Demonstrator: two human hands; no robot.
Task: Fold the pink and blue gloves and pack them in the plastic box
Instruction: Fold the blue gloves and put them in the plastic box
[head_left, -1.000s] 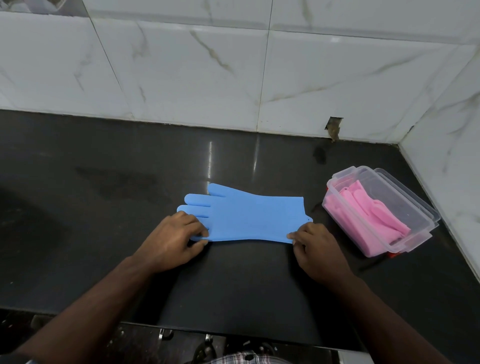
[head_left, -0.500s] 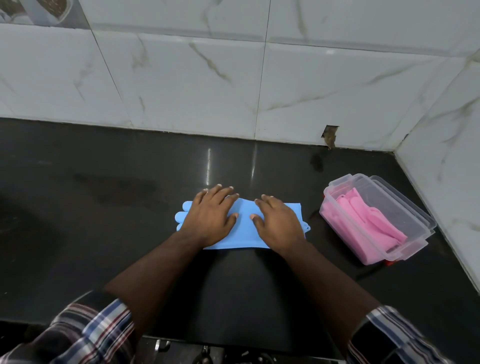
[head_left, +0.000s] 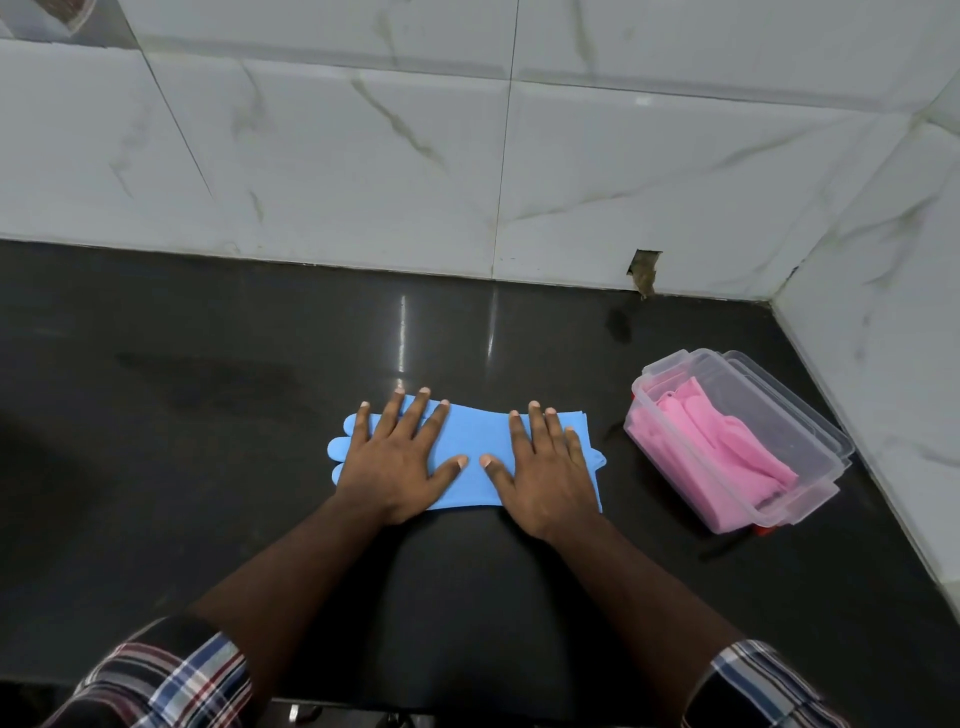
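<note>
The blue glove (head_left: 475, 441) lies flat on the dark counter (head_left: 208, 415), about midway along it and nearer the front edge than the tiled back wall (head_left: 363, 156), its finger end pointing left and its cuff right. The left hand (head_left: 397, 462) presses on the finger half with straight, spread fingers; the right hand (head_left: 545, 467) presses on the cuff half the same way. Neither hand curls round anything. The thumbs nearly meet over the glove's middle. The clear plastic box (head_left: 810, 431) stands open near the counter's right edge, close to the corner, with the folded pink glove (head_left: 727, 447) inside. Plaid sleeves (head_left: 166, 680) show at the bottom.
</note>
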